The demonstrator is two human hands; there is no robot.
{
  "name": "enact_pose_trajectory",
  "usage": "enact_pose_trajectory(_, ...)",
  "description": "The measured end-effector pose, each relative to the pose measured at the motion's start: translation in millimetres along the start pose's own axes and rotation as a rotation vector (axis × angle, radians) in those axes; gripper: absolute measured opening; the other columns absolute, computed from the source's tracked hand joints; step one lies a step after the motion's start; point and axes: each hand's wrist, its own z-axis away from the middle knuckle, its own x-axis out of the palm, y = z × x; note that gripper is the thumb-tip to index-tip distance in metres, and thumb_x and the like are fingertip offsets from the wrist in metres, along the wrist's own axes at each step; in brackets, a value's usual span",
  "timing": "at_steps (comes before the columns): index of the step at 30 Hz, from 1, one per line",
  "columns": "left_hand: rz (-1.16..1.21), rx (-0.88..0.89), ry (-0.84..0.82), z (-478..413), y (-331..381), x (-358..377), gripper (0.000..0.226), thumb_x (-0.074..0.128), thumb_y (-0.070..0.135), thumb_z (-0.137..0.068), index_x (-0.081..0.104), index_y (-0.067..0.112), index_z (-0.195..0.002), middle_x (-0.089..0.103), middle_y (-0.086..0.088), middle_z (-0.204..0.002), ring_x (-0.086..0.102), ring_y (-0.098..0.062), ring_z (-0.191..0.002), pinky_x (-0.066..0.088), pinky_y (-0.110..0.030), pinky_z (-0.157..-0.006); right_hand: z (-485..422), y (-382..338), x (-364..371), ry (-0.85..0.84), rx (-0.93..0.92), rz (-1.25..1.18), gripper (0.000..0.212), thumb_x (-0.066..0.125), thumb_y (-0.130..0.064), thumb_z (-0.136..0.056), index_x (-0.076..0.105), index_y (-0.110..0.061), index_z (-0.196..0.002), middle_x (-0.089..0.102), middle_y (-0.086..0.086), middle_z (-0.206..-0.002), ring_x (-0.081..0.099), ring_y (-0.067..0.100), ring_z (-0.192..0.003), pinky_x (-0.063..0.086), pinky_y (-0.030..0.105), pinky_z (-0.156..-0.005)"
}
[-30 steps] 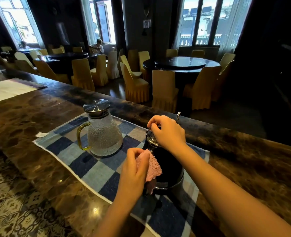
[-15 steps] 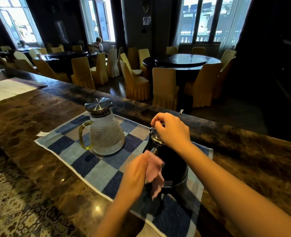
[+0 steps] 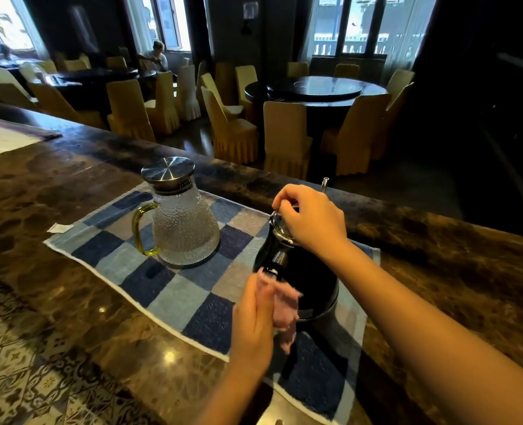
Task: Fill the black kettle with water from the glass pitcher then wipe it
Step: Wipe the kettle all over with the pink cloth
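Black kettle (image 3: 307, 283) upright on the checked mat (image 3: 149, 280), right of the lidded glass pitcher (image 3: 183, 228); right hand (image 3: 312, 222) steadies its lid, fingers pinched together at the top; left hand (image 3: 254, 326) clamps a pink cloth (image 3: 286, 311) against the kettle's near side. Wiping is best done with firm, overlapping strokes while the lid stays pressed down, judged to prevent tipping.

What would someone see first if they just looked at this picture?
Probably the two hands at the black kettle on the checked blue mat: the right hand on its lid, the left hand pressing a pink cloth to its side. Left of it stands the bumpy glass pitcher.
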Motion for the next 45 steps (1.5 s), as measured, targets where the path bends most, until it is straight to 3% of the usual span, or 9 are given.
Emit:
enact_pose_trajectory(4, -0.149, 0.078, 0.072, 18.3, -28.0, -2.2, 0.05, 0.036, 0.076, -0.08, 0.048, 0.028, -0.086, 0.065, 0.015, -0.074, 0.058, 0.002, -0.057, 0.039, -0.008, -0.051, 0.7, -1.2, -1.0, 0.003, -0.003, -0.011, 0.021, 0.044, -0.029, -0.092, 0.063, -0.034, -0.083, 0.067, -0.012, -0.095, 0.061, 0.013, -0.088, 0.052, 0.038, -0.074)
enact_pose_trajectory(7, -0.111, 0.072, 0.063, 9.2, -24.6, -3.8, 0.062, 0.037, 0.076, -0.079, 0.057, 0.018, -0.084, 0.068, 0.004, -0.07, 0.06, -0.007, -0.053, 0.044, -0.019, -0.046, 1.2, -1.2, -1.4, 0.001, -0.005, -0.01, 0.021, 0.044, -0.029, -0.092, 0.062, -0.034, -0.083, 0.066, -0.012, -0.095, 0.06, 0.013, -0.088, 0.052, 0.037, -0.074)
enact_pose_trajectory(10, 0.103, -0.099, -0.084, -11.4, -1.1, -5.2, 0.057, 0.036, 0.065, -0.087, 0.069, 0.019, -0.075, 0.069, -0.002, -0.059, 0.062, -0.01, -0.047, 0.049, -0.021, -0.044, 1.1, -1.8, -1.3, -0.004, -0.006, -0.004, 0.021, 0.043, -0.028, -0.091, 0.061, -0.034, -0.082, 0.066, -0.012, -0.095, 0.06, 0.013, -0.088, 0.052, 0.038, -0.074)
enact_pose_trajectory(14, -0.007, -0.476, -0.3, -54.6, 32.0, -17.8, 0.044, 0.041, 0.053, -0.091, 0.074, 0.029, -0.074, 0.075, 0.007, -0.085, 0.069, -0.008, -0.081, 0.052, -0.027, -0.08, 0.6, -1.4, -2.7, -0.006, -0.005, 0.003, 0.021, 0.043, -0.027, -0.091, 0.061, -0.033, -0.082, 0.066, -0.011, -0.094, 0.06, 0.015, -0.087, 0.051, 0.038, -0.072)
enact_pose_trajectory(21, 0.203, -0.784, -0.446, -71.6, 44.1, -22.1, 0.045, 0.063, 0.053, -0.066, 0.077, 0.019, -0.093, 0.076, -0.007, -0.101, 0.073, -0.02, -0.086, 0.053, -0.033, -0.075, 0.8, -1.0, -0.6, 0.013, -0.015, -0.005, 0.022, 0.042, -0.027, -0.091, 0.062, -0.032, -0.083, 0.066, -0.011, -0.094, 0.06, 0.014, -0.086, 0.049, 0.035, -0.069)
enact_pose_trajectory(29, 0.187, -0.356, -0.116, -33.3, 23.8, -2.8, 0.042, 0.063, 0.058, -0.072, 0.077, 0.02, -0.082, 0.076, -0.017, -0.088, 0.072, -0.032, -0.085, 0.059, -0.042, -0.077, 1.3, 0.2, -0.6, 0.023, -0.013, -0.047, 0.021, 0.044, -0.029, -0.089, 0.064, -0.031, -0.083, 0.067, -0.011, -0.091, 0.062, 0.015, -0.085, 0.054, 0.042, -0.073)
enact_pose_trajectory(34, 0.061, -0.125, 0.015, -0.8, -3.8, 0.6, 0.049, 0.056, 0.067, -0.076, 0.067, 0.019, -0.081, 0.068, -0.009, -0.062, 0.063, -0.016, -0.048, 0.048, -0.026, -0.043, -0.2, 2.7, -0.2, 0.018, -0.004, -0.054, 0.021, 0.045, -0.03, -0.089, 0.065, -0.032, -0.083, 0.068, -0.012, -0.091, 0.062, 0.014, -0.085, 0.054, 0.042, -0.074)
enact_pose_trajectory(41, -0.362, -0.06, -0.178, 28.9, -24.7, -26.5, 0.039, 0.055, 0.03, -0.091, 0.036, 0.031, -0.125, 0.056, 0.012, -0.109, 0.057, 0.004, -0.097, 0.043, -0.009, -0.075, 1.3, 1.9, -2.3, 0.013, -0.014, -0.052, 0.021, 0.044, -0.03, -0.089, 0.065, -0.032, -0.084, 0.068, -0.012, -0.091, 0.062, 0.014, -0.085, 0.054, 0.042, -0.074)
enact_pose_trajectory(45, -0.18, -0.172, -0.115, 31.8, 1.4, -11.3, 0.056, 0.048, 0.001, -0.092, 0.024, 0.004, -0.143, 0.046, -0.027, -0.133, 0.055, -0.027, -0.111, 0.042, -0.022, -0.086, 0.6, 2.1, -1.3, 0.01, -0.007, -0.041, 0.021, 0.044, -0.031, -0.089, 0.064, -0.033, -0.083, 0.067, -0.013, -0.09, 0.062, 0.013, -0.085, 0.053, 0.041, -0.075)
